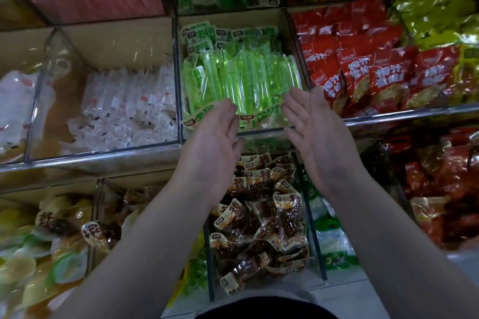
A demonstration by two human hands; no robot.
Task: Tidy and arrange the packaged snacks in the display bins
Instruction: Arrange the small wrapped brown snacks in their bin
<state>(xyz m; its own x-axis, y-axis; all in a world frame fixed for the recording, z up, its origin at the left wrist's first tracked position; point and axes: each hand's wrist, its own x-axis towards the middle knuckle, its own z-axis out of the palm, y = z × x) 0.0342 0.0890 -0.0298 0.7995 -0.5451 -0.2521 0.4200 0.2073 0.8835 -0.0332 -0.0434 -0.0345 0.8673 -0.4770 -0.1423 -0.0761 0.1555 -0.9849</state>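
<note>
- Left hand [216,134] and right hand [308,122]: both flat and empty, fingers extended, palms turned toward each other, gap between them. They sit at the front lip of the middle bin [261,133], fingertips just over the near ends of the green packets [241,83]. Nothing gripped.
- Green packets: mostly upright in a row across the middle bin, labelled ends toward me; a few more lie flat behind the row at the back wall. The row looks fairly neat already. I judge the step in hand is squaring it between the palms.
- Risk 1: if I press the palms inward unevenly, the slick clear wrappers could fan or buckle upward, and the outer packets might tip over the row.
- Risk 2: the front wall of the bin is low and the packets reach right up to it. A pull toward me could drag one over the lip and drop it into the brown packets [261,217] in the bin below, mixing stock.
- Risk 3: the right hand is close to the divider beside the red packets [368,72]. A wide sweep could knock that pile, which leans toward the front rail.
- Risk 4: the white packets [124,114] to the left lie loose; my left forearm crosses near that bin's front edge and could snag one.
- The view is blurred at the edges; I cannot tell how full the outer bins are.
</note>
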